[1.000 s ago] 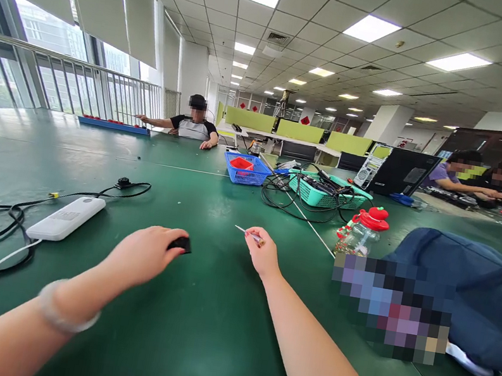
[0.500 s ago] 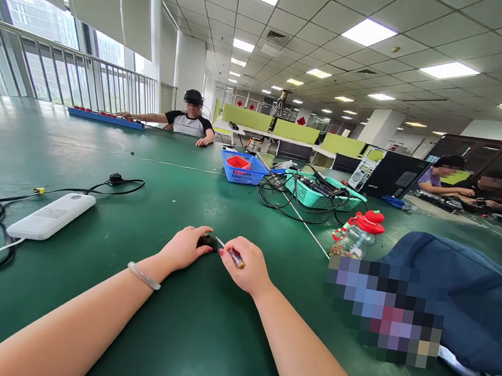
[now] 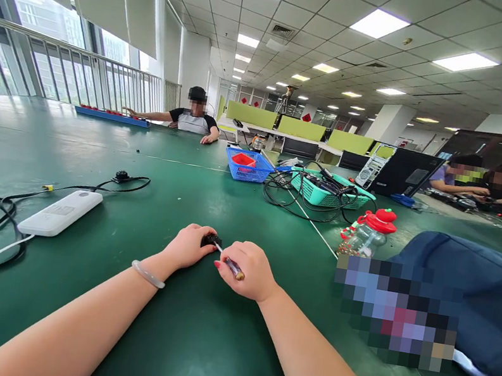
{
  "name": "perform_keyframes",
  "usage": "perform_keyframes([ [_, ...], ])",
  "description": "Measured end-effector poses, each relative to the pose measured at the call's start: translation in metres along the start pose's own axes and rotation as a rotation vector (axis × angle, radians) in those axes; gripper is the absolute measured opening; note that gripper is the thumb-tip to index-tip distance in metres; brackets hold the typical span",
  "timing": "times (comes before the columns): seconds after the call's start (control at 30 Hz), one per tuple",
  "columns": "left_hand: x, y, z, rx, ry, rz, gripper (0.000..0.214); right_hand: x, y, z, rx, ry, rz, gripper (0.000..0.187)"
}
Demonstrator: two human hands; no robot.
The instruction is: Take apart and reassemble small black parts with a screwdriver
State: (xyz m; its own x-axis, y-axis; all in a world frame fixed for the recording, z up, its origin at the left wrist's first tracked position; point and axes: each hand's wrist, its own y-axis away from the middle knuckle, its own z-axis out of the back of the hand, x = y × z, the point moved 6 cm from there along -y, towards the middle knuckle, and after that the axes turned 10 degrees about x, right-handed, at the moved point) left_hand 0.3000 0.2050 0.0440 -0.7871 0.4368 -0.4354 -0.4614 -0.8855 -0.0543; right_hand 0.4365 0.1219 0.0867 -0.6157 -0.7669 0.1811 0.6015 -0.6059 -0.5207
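Observation:
My left hand (image 3: 189,245) rests on the green table (image 3: 188,331) with its fingers closed round a small black part (image 3: 211,240). My right hand (image 3: 247,270) sits just to its right, pinching a thin screwdriver (image 3: 229,262) whose metal tip touches the black part. Both hands meet near the table's middle, close in front of me. A pale bracelet (image 3: 148,274) circles my left wrist.
A white power strip (image 3: 61,212) with black and white cables lies at the left. A blue basket (image 3: 248,166), a teal basket (image 3: 327,192) with cables, and a red-lidded jar (image 3: 367,231) stand further back. A navy bag (image 3: 468,295) lies at the right. Other people sit at the far edges.
My two hands came together from apart. The screwdriver tip, first held up in the air, now touches the black part in my left hand.

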Motion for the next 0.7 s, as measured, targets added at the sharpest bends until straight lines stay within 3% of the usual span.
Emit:
perform_keyframes([
  [0.33, 0.004, -0.002, -0.002, -0.002, -0.009, 0.016, 0.036, 0.008, -0.002, -0.014, 0.053, 0.176, 0.124, 0.028],
  [0.7, 0.005, -0.003, -0.003, -0.007, 0.003, 0.015, 0.035, 0.004, -0.002, -0.019, 0.068, 0.227, 0.102, 0.040],
])
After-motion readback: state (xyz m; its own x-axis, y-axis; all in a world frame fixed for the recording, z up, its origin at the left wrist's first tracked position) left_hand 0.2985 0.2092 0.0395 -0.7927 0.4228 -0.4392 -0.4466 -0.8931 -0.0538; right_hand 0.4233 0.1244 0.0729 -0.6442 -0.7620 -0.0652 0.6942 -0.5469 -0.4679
